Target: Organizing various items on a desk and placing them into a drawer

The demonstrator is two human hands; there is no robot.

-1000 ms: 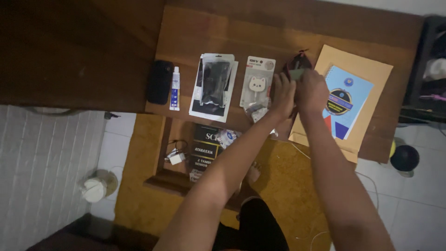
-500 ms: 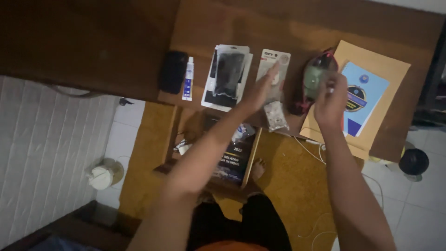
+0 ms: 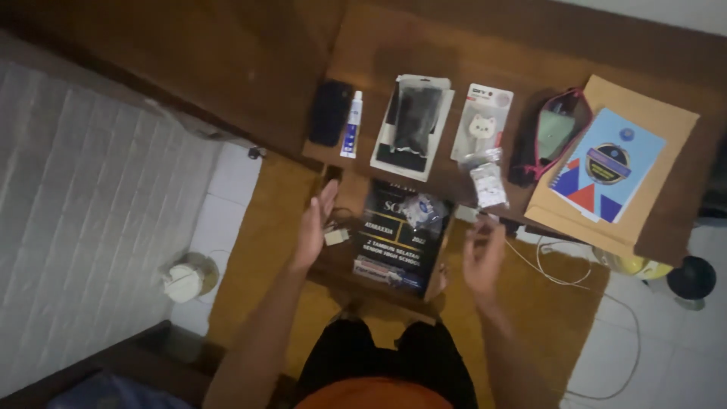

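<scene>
My left hand point(image 3: 314, 223) is open, palm turned inward, held over the left end of the low shelf near a small white charger point(image 3: 333, 236). At the shelf's right end my right hand point(image 3: 485, 254) is open too, fingers loosely spread and blurred. Between the hands lies a dark book point(image 3: 390, 246) with a crumpled clear wrapper point(image 3: 422, 210) on it. On the wooden table point(image 3: 454, 45) above lie a dark pouch with red trim point(image 3: 553, 136), a cat-faced card package point(image 3: 482, 125) and a small clear bag point(image 3: 487, 183). Neither hand touches them.
Also on the table are a black phone point(image 3: 331, 112), a white glue tube point(image 3: 351, 125), a black item in a clear sleeve point(image 3: 413, 125), and a blue notebook point(image 3: 606, 167) on a brown envelope point(image 3: 659, 125). A white cable point(image 3: 556, 273) runs over the yellow mat.
Both hands have drawn back from the tabletop to the low shelf and hold nothing. The pouch that my right hand held lies on the table. The view has shifted left.
</scene>
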